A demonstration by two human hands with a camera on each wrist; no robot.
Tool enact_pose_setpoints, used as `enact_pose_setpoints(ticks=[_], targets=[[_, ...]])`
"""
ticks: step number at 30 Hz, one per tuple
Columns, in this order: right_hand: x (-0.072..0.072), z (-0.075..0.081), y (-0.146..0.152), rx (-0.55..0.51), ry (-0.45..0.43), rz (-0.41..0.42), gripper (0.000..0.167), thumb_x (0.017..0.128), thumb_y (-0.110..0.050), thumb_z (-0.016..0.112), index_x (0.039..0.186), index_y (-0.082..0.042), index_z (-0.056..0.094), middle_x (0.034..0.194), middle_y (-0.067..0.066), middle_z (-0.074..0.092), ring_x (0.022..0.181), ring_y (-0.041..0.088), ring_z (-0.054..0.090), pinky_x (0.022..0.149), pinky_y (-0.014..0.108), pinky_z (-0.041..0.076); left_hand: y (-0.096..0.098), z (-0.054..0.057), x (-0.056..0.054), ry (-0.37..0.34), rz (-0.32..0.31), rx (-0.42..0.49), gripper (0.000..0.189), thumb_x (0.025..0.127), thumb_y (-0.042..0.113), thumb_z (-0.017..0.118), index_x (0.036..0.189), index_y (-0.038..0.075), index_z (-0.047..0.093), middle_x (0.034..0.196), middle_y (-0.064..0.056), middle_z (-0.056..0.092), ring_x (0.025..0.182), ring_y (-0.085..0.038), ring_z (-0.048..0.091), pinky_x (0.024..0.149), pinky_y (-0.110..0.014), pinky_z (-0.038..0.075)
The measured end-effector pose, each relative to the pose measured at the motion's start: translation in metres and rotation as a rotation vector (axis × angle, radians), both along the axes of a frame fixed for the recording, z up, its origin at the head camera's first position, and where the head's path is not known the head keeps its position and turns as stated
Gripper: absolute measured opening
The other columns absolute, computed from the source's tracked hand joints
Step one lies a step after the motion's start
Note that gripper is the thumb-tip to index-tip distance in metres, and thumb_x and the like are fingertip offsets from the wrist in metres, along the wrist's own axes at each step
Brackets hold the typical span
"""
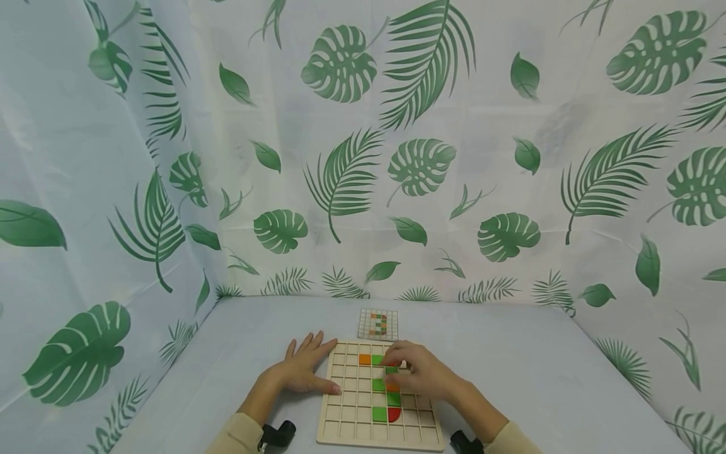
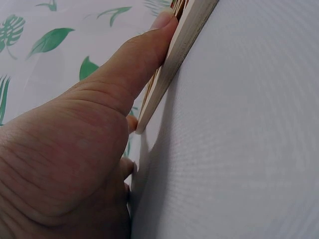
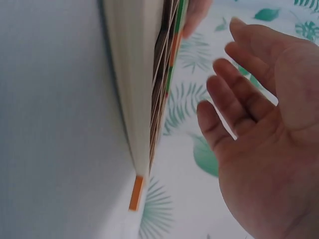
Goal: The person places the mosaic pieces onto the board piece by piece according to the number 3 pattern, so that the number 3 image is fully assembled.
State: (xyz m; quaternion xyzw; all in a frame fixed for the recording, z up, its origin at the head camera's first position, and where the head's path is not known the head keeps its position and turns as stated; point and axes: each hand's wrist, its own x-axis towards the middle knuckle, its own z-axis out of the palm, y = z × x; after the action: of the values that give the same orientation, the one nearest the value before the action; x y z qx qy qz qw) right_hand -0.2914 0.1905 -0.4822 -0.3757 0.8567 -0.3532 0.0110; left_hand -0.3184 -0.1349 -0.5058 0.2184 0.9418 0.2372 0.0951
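A wooden grid board (image 1: 346, 432) lies on the table with green, orange and red tiles in some squares. My left hand (image 1: 300, 369) rests at its left side with spread fingers; the thumb lies on the board's edge, and one finger reaches the upper left corner. In the left wrist view the thumb (image 2: 144, 55) presses along the wooden rim. Over the board's upper right part hovers my right hand (image 1: 422, 372), covering several squares. The right wrist view shows its loosely bent fingers (image 3: 232, 99) apart from the board, with nothing visible between them.
Behind the board lies a small card (image 1: 379, 324) printted with a coloured grid pattern. An orange piece (image 3: 136, 193) shows past the board's end in the right wrist view. A leaf-patterned curtain (image 1: 363, 189) hangs behind the table and along its sides.
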Motion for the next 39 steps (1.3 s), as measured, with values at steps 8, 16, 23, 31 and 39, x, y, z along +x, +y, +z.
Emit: enact_pose_setpoints(ticks=[8,16,23,31,39], targets=[[-0.008,-0.001,0.02,0.004,0.03,-0.182,0.03,0.097,-0.023,0.076,0.124,-0.012,0.073,0.126,-0.003,0.066,0.114,0.026,0.061,0.09,0.043,0.057,0.0,0.0,0.0,0.001,0.004,-0.002,0.113,0.073,0.076,0.078,0.164,0.024,0.036,0.174,-0.019,0.016,0.162,-0.044,0.007,0.124,-0.073,-0.002],[-0.015,-0.005,0.032,0.072,0.051,-0.346,0.026,0.095,-0.012,0.075,0.122,-0.013,0.074,0.12,-0.002,0.068,0.111,0.025,0.06,0.09,0.048,0.054,0.001,-0.001,0.0,-0.001,0.013,-0.01,0.113,0.072,0.077,0.078,0.163,0.024,0.036,0.174,-0.019,0.016,0.162,-0.043,0.008,0.124,-0.073,-0.002],[-0.019,-0.007,0.038,0.101,0.069,-0.353,0.03,0.094,-0.013,0.076,0.123,-0.011,0.074,0.12,-0.001,0.069,0.108,0.023,0.062,0.086,0.04,0.054,0.001,0.001,0.002,0.001,0.009,-0.009,0.113,0.073,0.076,0.078,0.164,0.024,0.036,0.174,-0.019,0.016,0.162,-0.044,0.008,0.124,-0.073,-0.002],[-0.019,-0.007,0.047,0.09,0.049,-0.355,0.027,0.095,-0.009,0.074,0.122,-0.01,0.074,0.117,0.003,0.071,0.103,0.022,0.061,0.084,0.039,0.053,0.0,0.001,0.002,0.004,-0.007,-0.005,0.113,0.074,0.075,0.078,0.164,0.022,0.035,0.174,-0.02,0.016,0.161,-0.045,0.007,0.124,-0.074,-0.003],[-0.018,-0.006,0.057,0.071,-0.002,-0.362,0.026,0.095,-0.008,0.071,0.121,-0.008,0.073,0.118,0.006,0.072,0.102,0.02,0.06,0.078,0.032,0.051,0.0,-0.001,0.0,0.003,-0.002,-0.003,0.113,0.074,0.076,0.078,0.164,0.023,0.034,0.174,-0.02,0.015,0.162,-0.044,0.007,0.124,-0.074,-0.002]])
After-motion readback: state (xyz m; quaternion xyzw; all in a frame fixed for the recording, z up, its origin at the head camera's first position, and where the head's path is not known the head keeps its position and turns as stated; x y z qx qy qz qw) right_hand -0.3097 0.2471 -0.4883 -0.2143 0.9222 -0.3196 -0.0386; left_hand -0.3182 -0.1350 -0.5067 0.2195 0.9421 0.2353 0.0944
